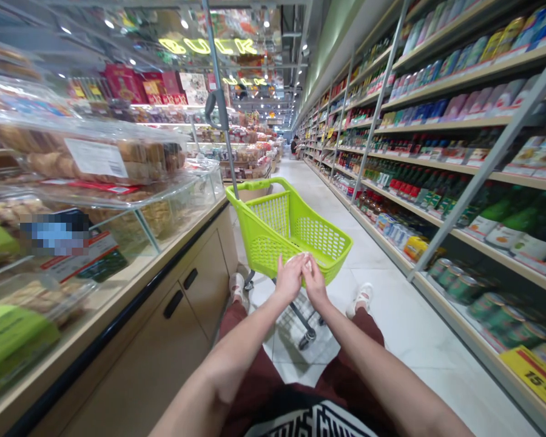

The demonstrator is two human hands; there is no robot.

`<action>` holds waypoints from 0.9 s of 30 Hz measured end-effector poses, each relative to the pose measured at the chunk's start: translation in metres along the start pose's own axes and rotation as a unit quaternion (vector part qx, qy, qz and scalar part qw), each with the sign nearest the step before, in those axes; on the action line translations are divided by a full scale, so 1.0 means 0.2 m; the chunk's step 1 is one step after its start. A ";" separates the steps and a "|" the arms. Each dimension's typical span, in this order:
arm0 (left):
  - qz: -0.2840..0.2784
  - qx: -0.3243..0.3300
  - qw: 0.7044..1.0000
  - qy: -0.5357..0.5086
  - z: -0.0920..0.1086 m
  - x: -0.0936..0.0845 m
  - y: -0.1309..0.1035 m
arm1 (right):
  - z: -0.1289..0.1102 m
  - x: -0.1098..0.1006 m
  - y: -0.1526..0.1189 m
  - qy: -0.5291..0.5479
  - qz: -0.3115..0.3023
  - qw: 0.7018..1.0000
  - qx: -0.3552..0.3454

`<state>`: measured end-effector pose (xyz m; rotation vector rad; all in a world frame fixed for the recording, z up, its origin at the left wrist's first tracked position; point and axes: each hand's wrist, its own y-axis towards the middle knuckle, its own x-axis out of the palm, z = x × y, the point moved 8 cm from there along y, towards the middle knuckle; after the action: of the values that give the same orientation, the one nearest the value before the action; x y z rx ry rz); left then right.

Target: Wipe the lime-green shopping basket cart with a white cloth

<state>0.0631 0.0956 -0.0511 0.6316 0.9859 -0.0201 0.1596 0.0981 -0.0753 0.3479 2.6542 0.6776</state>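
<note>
My left hand (288, 279) and my right hand (315, 281) meet in front of me at the near edge of a lime-green shopping cart (321, 233). Between their fingertips is a small white, crumpled piece like a tissue (306, 258), mostly covered by the fingers. Both hands are closed around it, though the left thumb sticks up. The cart's perforated basket has nothing visible in it. Below it, a grey wheeled frame stands on the floor between my feet.
At left, a counter (164, 328) bears clear packs of baked goods (141, 161). A grey pole (222, 91) rises beside the cart. Drink shelves (437, 164) line the right side above a yellow price sign (534, 375). A person (295, 144) is far down the tiled aisle (295, 176).
</note>
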 end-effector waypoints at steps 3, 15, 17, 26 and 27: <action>-0.012 -0.060 0.989 -0.138 0.02 0.09 -0.04 | 0.09 0.01 0.00 0.098 0.043 0.990 0.089; -0.077 -0.342 0.736 -0.580 -0.10 0.40 -0.22 | 0.01 -0.01 -0.19 -0.164 -0.093 0.979 -0.076; -0.126 -0.331 0.724 -0.592 -0.06 0.40 -0.23 | -0.01 0.01 -0.22 -0.190 -0.150 0.964 -0.115; -0.123 -0.239 0.923 -0.277 -0.17 0.28 -0.15 | -0.02 -0.11 -0.07 -0.359 -0.132 0.888 -0.257; -0.104 -0.232 0.939 -0.233 -0.21 0.26 -0.15 | -0.01 -0.11 -0.05 -0.381 -0.132 0.876 -0.263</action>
<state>0.0516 0.1060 -0.1216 0.0723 0.5592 -0.1153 0.1780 0.0816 -0.0717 0.0596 1.6485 0.9014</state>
